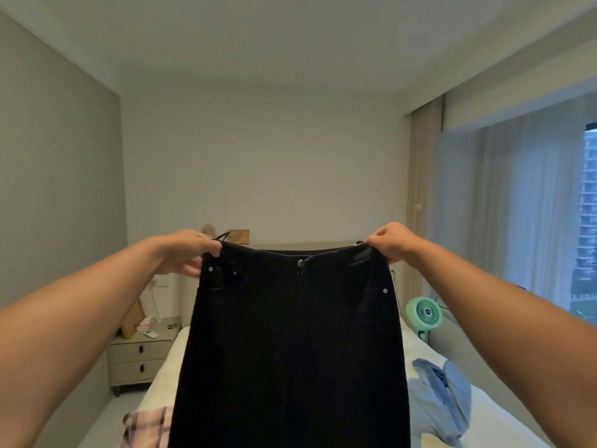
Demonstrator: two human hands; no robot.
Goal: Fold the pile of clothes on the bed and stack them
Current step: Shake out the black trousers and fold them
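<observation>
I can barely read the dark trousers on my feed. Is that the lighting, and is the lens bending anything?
Head view: light is dim and flat, coming from the window, so the black trousers show almost no fabric detail. Head view again: the wide angle bows the wall and ceiling edges and stretches both forearms; the left hand and right hand at the waistband look sharp, without motion blur.

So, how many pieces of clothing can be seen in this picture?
3. Black trousers held up by the waistband in the left hand and right hand; a pink plaid garment lower left on the bed; a light blue shirt lower right. The trousers may hide more.
</observation>
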